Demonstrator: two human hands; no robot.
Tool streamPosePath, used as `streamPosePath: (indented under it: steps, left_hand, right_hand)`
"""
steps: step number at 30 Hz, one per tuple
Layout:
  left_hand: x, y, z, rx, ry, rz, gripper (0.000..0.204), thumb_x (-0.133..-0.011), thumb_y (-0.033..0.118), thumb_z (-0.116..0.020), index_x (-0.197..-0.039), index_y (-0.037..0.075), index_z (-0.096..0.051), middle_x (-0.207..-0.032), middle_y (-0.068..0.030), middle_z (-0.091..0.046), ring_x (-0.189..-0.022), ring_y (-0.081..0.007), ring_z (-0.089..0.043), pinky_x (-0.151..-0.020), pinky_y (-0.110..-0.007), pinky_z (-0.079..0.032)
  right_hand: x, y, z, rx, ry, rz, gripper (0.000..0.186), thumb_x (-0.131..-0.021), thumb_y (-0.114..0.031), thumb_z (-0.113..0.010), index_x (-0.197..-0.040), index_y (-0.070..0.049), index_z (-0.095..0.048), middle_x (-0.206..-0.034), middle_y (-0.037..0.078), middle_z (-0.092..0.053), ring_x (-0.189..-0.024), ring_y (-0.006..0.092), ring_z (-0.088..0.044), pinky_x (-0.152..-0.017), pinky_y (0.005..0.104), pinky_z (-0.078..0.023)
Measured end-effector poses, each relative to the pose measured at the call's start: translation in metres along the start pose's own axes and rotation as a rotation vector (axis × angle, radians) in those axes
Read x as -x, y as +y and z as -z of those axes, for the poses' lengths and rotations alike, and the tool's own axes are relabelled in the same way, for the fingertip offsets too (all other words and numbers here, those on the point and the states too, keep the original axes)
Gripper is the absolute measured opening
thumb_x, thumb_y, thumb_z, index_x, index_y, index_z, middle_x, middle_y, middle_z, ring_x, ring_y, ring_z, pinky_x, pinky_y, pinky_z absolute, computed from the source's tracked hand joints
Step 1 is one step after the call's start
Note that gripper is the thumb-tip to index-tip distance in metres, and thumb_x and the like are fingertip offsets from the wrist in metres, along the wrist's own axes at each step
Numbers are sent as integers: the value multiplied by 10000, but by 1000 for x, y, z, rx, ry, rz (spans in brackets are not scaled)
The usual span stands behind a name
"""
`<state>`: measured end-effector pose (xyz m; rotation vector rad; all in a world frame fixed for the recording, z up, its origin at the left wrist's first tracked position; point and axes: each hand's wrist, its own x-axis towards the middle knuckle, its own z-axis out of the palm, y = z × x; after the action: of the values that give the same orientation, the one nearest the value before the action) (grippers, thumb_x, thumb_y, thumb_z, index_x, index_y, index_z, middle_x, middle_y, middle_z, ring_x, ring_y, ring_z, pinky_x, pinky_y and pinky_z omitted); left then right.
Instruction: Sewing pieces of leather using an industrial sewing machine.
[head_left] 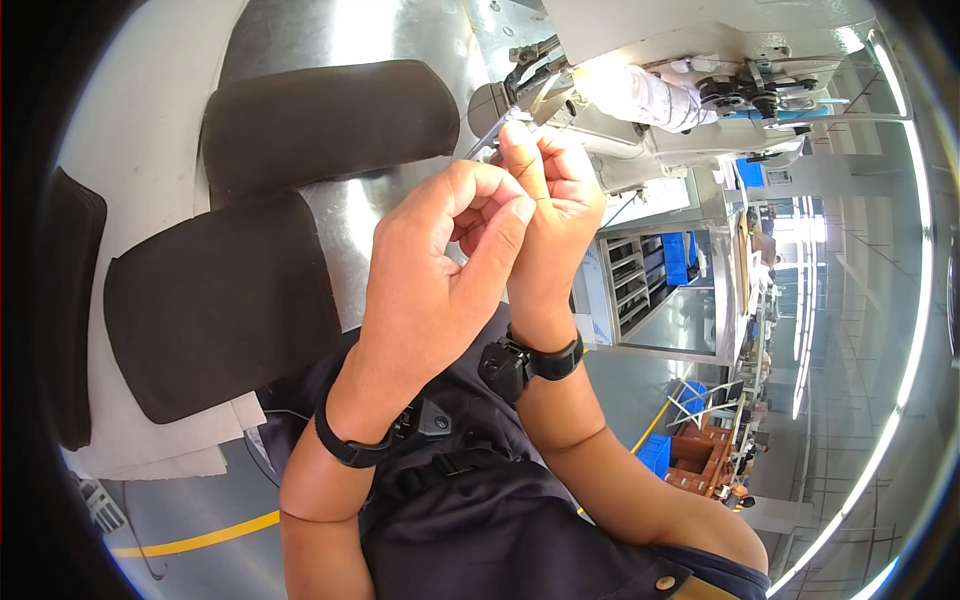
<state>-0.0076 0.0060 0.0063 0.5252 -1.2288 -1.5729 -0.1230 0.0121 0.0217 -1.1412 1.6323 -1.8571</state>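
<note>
Left fingers (pixel 497 243) and right fingers (pixel 521 158) close together near white machine (pixel 690 22), dark panels (pixel 225 300) leftward

Observed from where I stand: an industrial sewing machine (pixel 660 40), off-white body with dark metal fittings, occupying the upper centre to upper right of the frame. Its head end faces the upper centre, strongly lit on one side. Just beside that end is a slim pale grey-violet strip (pixel 490 138), narrow and apparently straight, running at a slant from lower left to upper right. Its upper end is partly covered; exact kind not determinable.
</note>
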Motion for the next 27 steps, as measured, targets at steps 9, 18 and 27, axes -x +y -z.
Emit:
streamPosePath:
  steps: [9, 18, 27]
  left_hand:
    - [2, 5, 4, 29, 27, -48, 89, -1016, 69, -676, -1035, -10, -638, -952, 18, -624, -835, -41, -557, -762, -201, -471]
    - [4, 14, 11, 3, 77, -88, 85, -1018, 67, -676, -1022, -12, -646, -956, 12, -636, -832, -43, -554, -768, -203, -475]
    - [5, 12, 8, 22, 70, -79, 88, -1021, 72, -671, -1031, -12, -645, -958, 13, -636, -834, -39, -556, -762, -204, -474]
  right_hand:
    - [1, -13, -7, -100, -19, -91, 131, -1001, -123, -720, -939, -19, -670, -733, -11, -635, -627, 19, -524, -548, 192, -388]
    - [2, 4, -23, 46, 89, 44, 143, -1016, -128, -708, -974, -7, -645, -659, -5, -645, -572, 19, -530, -539, 193, -381]
    - [7, 11, -10, 82, 98, 133, 126, -1016, -104, -702, -1014, -3, -627, -708, 9, -669, -597, 29, -561, -552, 192, -404]
